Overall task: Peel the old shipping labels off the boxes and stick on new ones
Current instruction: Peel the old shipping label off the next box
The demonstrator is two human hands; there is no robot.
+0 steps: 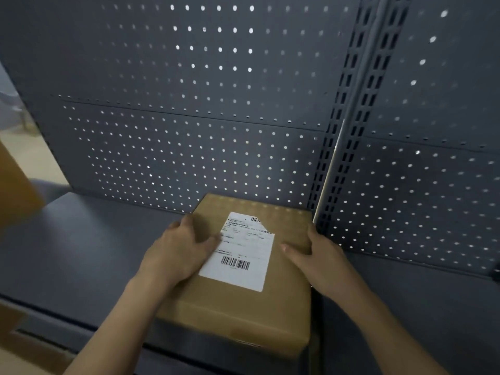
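**Both hands on a closed, labelled box on the shelf**

Two bare forearms reach in from the bottom edge to a brown cardboard box (243,312). The box lies flat on a dark grey metal shelf (81,253), its near end at the shelf's front lip. Its flaps are closed, so what it holds cannot be seen.

The left hand (178,250) lies open and flat on the left part of the lid, with the thumb stretched out to touch the left edge of the label. The right hand (319,261) is open too. It sits against the box's right edge with the thumb laid on the lid and the fingers running along the side, partly hidden.

Between the hands a white shipping label (243,250) is stuck on the lid. It carries a barcode (234,263) near its lower end and blurred lines of print above. Its far right corner is torn away, leaving bare cardboard.

The far end of the box sits close to the perforated back panel (189,131). The box's right side is just beside a slotted upright (343,131) that splits the panel in two and crowds the right hand.

At the left edge, well apart from the hands, a second cardboard box (13,190) shows as a blur. More cardboard (10,318) lies below the shelf's front at the lower left.
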